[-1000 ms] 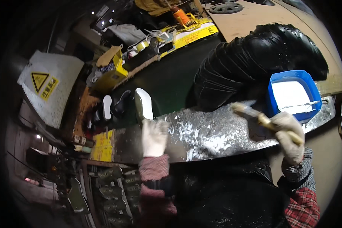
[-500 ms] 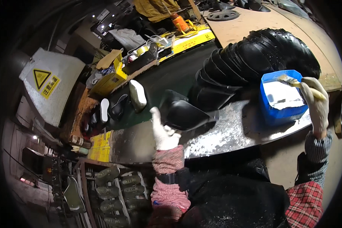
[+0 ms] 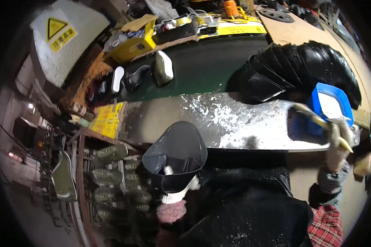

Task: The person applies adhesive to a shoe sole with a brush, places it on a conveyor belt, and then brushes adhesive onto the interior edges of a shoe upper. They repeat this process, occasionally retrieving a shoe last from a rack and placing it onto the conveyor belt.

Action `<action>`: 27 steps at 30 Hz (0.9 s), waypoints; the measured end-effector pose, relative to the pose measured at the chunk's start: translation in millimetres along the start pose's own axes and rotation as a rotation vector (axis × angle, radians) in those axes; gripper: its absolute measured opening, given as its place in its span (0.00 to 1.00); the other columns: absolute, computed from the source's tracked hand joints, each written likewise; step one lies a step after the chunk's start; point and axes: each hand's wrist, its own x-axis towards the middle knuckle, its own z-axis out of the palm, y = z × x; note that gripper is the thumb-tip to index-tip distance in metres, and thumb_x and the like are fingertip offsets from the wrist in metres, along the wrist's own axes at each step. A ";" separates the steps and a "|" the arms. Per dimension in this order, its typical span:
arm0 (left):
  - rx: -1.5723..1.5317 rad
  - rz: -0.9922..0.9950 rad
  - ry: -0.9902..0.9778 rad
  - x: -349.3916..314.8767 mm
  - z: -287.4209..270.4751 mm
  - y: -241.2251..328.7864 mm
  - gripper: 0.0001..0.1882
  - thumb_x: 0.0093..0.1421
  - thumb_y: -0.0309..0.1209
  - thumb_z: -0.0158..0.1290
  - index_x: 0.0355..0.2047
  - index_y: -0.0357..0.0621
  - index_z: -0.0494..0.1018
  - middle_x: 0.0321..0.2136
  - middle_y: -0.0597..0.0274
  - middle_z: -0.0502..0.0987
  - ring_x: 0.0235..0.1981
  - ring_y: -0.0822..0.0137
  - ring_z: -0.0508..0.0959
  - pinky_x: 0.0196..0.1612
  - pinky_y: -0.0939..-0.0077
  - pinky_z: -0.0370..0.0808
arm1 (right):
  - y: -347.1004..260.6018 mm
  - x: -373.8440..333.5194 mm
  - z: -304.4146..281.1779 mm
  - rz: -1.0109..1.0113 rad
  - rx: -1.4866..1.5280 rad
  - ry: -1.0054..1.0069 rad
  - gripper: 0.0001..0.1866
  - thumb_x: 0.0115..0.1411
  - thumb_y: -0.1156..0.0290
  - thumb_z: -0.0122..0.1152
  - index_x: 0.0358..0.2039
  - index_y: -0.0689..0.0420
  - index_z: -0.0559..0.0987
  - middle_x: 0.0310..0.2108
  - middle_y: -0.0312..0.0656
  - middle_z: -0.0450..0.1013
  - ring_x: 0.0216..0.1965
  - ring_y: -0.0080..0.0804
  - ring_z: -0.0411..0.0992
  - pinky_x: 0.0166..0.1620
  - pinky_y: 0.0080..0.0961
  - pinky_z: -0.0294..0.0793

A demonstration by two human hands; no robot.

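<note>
My left hand [image 3: 184, 192], in a white glove, is closed on a black shoe upper [image 3: 175, 142]. A fingertip shows inside its opening, and the upper is held in front of the bench edge. My gloved right hand [image 3: 339, 142] grips a brush [image 3: 315, 118] by its pale yellow handle. The brush points left, its bristle end apart from the white paste in a blue tub [image 3: 314, 125]. Beyond the tub, a curved stack of nested black uppers [image 3: 294, 70] lies on the bench.
White smears cover the metal bench top [image 3: 152, 119]. Behind it, several shoes, one an olive shoe with a white sole [image 3: 164, 68], stand on a dark green belt [image 3: 202, 70]. A rack of olive shoes [image 3: 107, 177] is below left; a grey metal housing [image 3: 70, 41] stands far left.
My left hand has taken the front upper off the stack and drawn it back toward me. My right hand has moved the brush out of the tub to its left side. The view has shifted.
</note>
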 end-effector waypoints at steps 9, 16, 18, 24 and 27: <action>0.319 0.329 0.086 15.9 74.7 1.0 0.23 0.60 0.19 0.52 0.57 0.38 0.66 0.50 0.56 0.74 0.47 0.63 0.76 0.43 0.71 0.78 | -128.8 21.7 216.3 -0.474 0.617 -0.681 0.14 0.60 0.72 0.62 0.46 0.65 0.77 0.36 0.43 0.79 0.36 0.33 0.77 0.42 0.24 0.76; 0.137 0.345 0.040 30.5 41.2 9.9 0.22 0.59 0.19 0.52 0.55 0.37 0.68 0.46 0.55 0.76 0.41 0.65 0.77 0.39 0.71 0.78 | -56.3 -22.5 171.8 0.226 0.556 -0.777 0.12 0.64 0.72 0.56 0.43 0.68 0.78 0.35 0.44 0.78 0.34 0.23 0.75 0.39 0.20 0.76; 0.210 0.358 0.016 31.9 44.8 9.3 0.21 0.59 0.20 0.52 0.55 0.37 0.68 0.45 0.55 0.76 0.39 0.66 0.77 0.38 0.71 0.78 | -66.8 -16.6 159.5 0.364 0.725 -0.713 0.12 0.64 0.72 0.58 0.43 0.67 0.79 0.34 0.44 0.78 0.33 0.24 0.75 0.37 0.20 0.76; 1.150 0.781 -0.050 48.5 75.0 -15.0 0.17 0.59 0.21 0.51 0.50 0.36 0.70 0.39 0.55 0.77 0.31 0.66 0.77 0.32 0.71 0.76 | -165.3 32.1 204.8 -0.314 0.647 -0.939 0.19 0.62 0.61 0.58 0.48 0.61 0.76 0.29 0.44 0.77 0.28 0.31 0.76 0.33 0.24 0.75; 1.308 0.922 -0.126 50.7 82.5 -11.1 0.13 0.60 0.22 0.51 0.46 0.36 0.72 0.32 0.56 0.78 0.24 0.64 0.75 0.27 0.70 0.74 | -199.2 -3.1 189.4 -0.664 0.335 -1.043 0.22 0.59 0.62 0.62 0.51 0.59 0.76 0.27 0.41 0.75 0.26 0.35 0.75 0.30 0.28 0.74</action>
